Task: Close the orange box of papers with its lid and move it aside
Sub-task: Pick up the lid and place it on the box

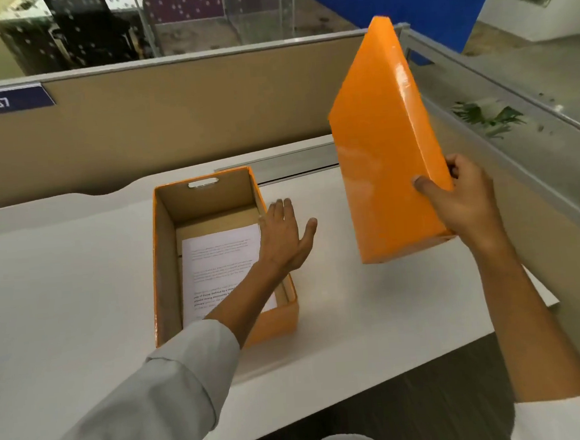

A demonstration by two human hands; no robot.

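Observation:
An open orange box (pixel 275 324) with a brown cardboard inside stands in the middle of the white desk (pixel 63 287). Printed white papers (pixel 216 259) lie flat on its bottom. My right hand (pixel 459 201) grips the lower edge of the glossy orange lid (pixel 386 144), holding it tilted in the air to the right of the box. My left hand (pixel 286 237) hovers flat, fingers spread, over the box's right wall, holding nothing. My left forearm crosses the near right corner of the box and hides part of the papers.
A tan partition wall (pixel 171 118) with a blue "387" label (pixel 2 102) runs behind the desk. A glass-topped partition (pixel 514 108) closes the right side. The desk's front edge (pixel 361 379) ends over dark floor at the lower right.

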